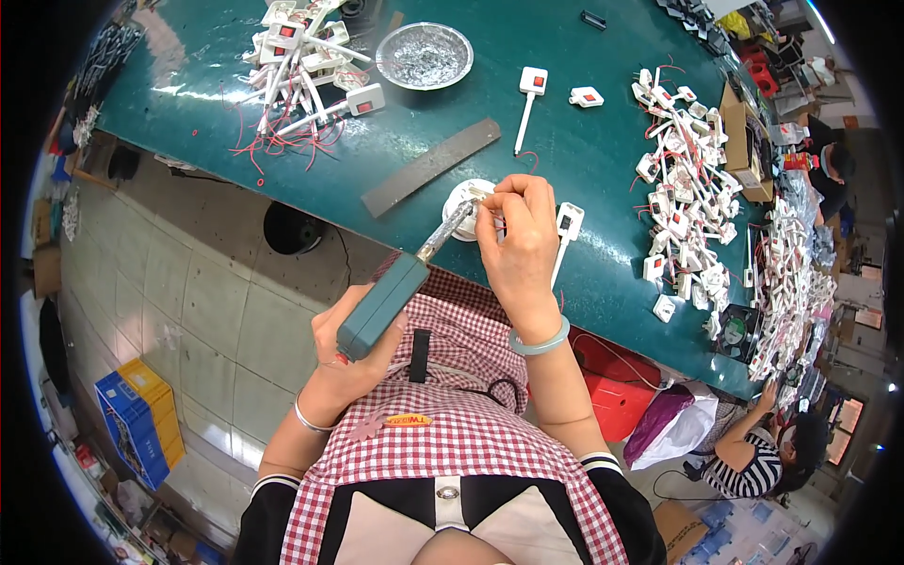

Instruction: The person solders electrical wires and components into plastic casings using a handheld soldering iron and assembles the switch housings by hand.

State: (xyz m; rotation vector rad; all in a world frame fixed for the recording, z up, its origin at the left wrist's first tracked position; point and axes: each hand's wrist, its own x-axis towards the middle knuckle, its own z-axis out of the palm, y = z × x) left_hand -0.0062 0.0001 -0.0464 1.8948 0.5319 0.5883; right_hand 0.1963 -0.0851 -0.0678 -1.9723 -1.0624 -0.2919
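Observation:
My left hand (pixel 350 344) is closed around the boxy green handle of a soldering gun (pixel 384 306). Its metal shaft points up and right, and the tip is over a white round piece (pixel 456 200) at the table's near edge. At that same piece, my right hand (pixel 524 234) has thumb and fingers pinched together; the small part between them is mostly hidden by the fingers. Just right of this hand lies a white switch holder with a stem (pixel 568 224). A flat grey metal bar (pixel 431 168) rests left of the round piece.
On the green table (pixel 603 155) stands a metal bowl (pixel 425 83) with silvery contents. Piles of white switch pieces with red wires lie left (pixel 306 80) and right (pixel 692 188). Below are a red stool (pixel 612 395) and a blue-yellow crate (pixel 141 421). Another person (pixel 758 461) sits at right.

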